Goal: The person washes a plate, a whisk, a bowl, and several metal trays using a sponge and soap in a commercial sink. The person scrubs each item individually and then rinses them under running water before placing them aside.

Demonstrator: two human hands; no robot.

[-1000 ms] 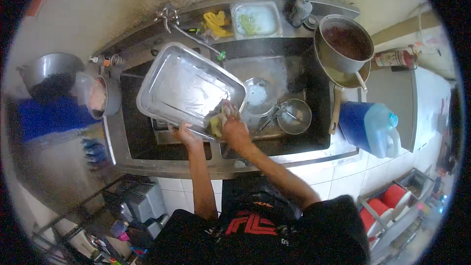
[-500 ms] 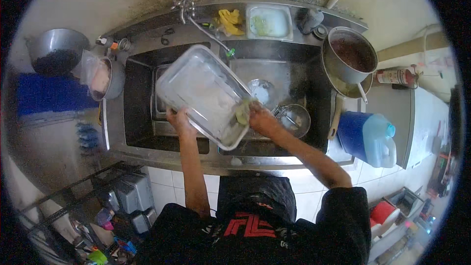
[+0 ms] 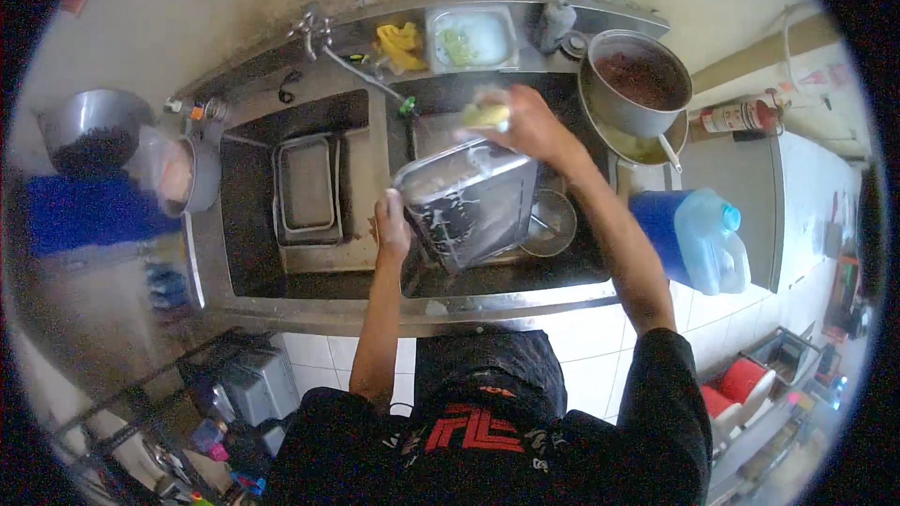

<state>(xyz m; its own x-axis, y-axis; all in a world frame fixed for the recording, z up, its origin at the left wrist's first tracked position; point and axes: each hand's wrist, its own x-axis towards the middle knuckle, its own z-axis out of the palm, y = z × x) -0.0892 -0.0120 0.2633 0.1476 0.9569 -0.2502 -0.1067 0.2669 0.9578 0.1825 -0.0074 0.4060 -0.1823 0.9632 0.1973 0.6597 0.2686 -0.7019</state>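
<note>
A rectangular metal pan (image 3: 483,211) is tipped up over the right basin, with streaks of suds on the dark side facing me. My left hand (image 3: 392,228) is closed on its left edge, thumb on top. Just above the far rim, my right hand (image 3: 539,126) grips a yellow-green sponge (image 3: 486,117), slightly blurred by motion. Partly hidden behind the pan, a round metal bowl (image 3: 555,225) with a handled utensil lies in the right basin. Shallow rectangular trays (image 3: 309,234) rest in the left basin.
Along the back ledge are a faucet hose (image 3: 361,75), a yellow cloth (image 3: 400,45) and a tray of suds (image 3: 514,52). A stacked saucepan (image 3: 637,84) and a blue jug (image 3: 689,239) stand right. Pots (image 3: 98,126) sit left.
The pan has turned from showing its inside to showing its outer side, moving right and uncovering the left basin's trays. My right hand and sponge have risen toward the far rim.
</note>
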